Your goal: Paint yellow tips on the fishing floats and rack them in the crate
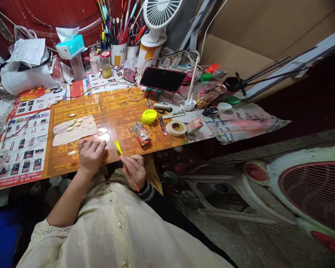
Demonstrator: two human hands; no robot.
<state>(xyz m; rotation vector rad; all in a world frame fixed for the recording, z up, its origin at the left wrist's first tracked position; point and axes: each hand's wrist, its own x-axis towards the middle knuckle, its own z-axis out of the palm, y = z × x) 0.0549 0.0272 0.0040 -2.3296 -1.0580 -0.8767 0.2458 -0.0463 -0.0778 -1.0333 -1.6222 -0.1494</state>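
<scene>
On orange mat (120,128), right hand (134,171) pinches float (118,147), left hand (91,156) by cloth (74,130).

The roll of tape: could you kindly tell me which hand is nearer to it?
Right. The right hand is lower and to the left of the roll of tape; the left hand is farther left still.

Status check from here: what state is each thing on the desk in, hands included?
Left hand: empty, resting on the orange printed sheet.
Right hand: pinching a thin stick.
Phone: screen dark, propped up.
Tape roll: lying flat.
Yellow lid: lying on the sheet.
Jar: upright, capped.
Cloth: spread flat.
Desk fan: upright.
</scene>
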